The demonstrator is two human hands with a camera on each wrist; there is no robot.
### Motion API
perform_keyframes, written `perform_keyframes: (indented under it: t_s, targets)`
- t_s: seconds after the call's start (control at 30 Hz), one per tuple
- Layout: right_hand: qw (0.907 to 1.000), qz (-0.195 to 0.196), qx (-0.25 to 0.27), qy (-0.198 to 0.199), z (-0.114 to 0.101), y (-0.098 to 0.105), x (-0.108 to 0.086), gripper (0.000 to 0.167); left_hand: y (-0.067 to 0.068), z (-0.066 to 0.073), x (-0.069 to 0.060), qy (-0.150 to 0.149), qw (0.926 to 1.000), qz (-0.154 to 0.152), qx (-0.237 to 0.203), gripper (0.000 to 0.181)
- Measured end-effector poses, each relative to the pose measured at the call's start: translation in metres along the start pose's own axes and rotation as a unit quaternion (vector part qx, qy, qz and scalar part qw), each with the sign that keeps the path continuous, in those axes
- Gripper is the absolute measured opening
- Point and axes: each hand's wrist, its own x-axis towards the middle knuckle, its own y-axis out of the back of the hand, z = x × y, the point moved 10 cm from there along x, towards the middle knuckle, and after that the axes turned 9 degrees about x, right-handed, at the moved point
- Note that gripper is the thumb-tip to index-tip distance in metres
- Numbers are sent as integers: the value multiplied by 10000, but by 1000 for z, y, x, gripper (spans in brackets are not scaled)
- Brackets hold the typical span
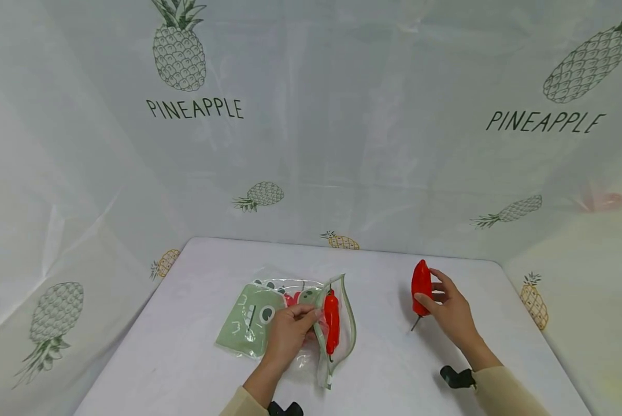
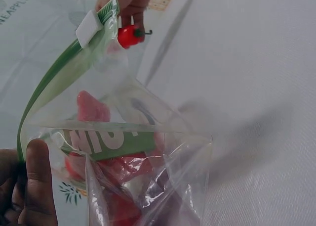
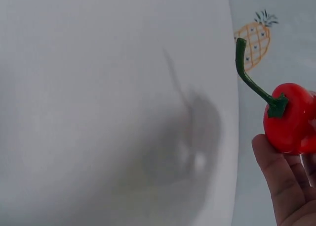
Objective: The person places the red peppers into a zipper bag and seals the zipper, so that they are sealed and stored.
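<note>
In the head view my left hand [image 1: 288, 337] pinches the green-edged rim of a clear zip bag [image 1: 346, 341] whose mouth stands apart. A long red pepper [image 1: 332, 321] shows within the bag. The left wrist view shows red and pink items through the plastic [image 2: 121, 166] and a white slider [image 2: 89, 28] on the green zip. Off to the right, my right hand [image 1: 451, 315] holds a red pepper [image 1: 421, 289] above the table, its green stem [image 3: 254, 85] pointing down in the head view. Fingers and thumb are around its sides.
A green cartoon face with an eye and teeth [image 1: 248, 320] is on the plastic left of my left hand. The white table [image 1: 186, 370] has a rounded back edge, and a pineapple-print sheet [image 1: 342, 144] hangs behind and beside it. Black devices [image 1: 456, 377] are at both wrists.
</note>
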Motion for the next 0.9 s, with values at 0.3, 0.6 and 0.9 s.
perform_keyframes:
  t_s: [0.3, 0.6, 0.9]
  targets:
    - [9989, -94, 447, -115, -15, -20, -11, 79, 0, 2, -2, 12, 10000, 29, 22, 26]
    - [9973, -293, 579, -338, -42, -44, -27, 79, 1, 5, 1, -50, 9996, 69, 273, 24]
    - [9924, -653, 875, -559, -67, -73, -45, 78, -2, 15, 2, -229, 9978, 0, 629, 22]
